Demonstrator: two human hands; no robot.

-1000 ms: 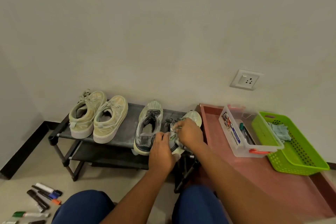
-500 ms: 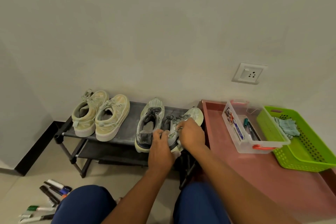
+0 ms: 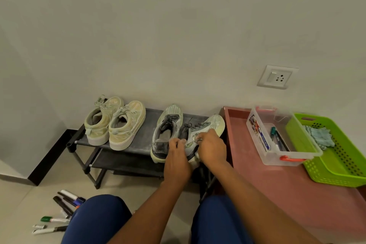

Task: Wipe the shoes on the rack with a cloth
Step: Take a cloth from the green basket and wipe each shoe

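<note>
The clear plastic box (image 3: 277, 140) carries a side label reading "MULTI BOX", printed in white on a dark blue strip that runs along its length. The grey running shoe (image 3: 200, 134) shows lettering on its side, too covered to read.

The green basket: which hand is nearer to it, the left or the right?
Right. The right hand holds the gray shoe at the rack's right end, on the side toward the basket. The left hand is beside it, farther from the basket.
</note>
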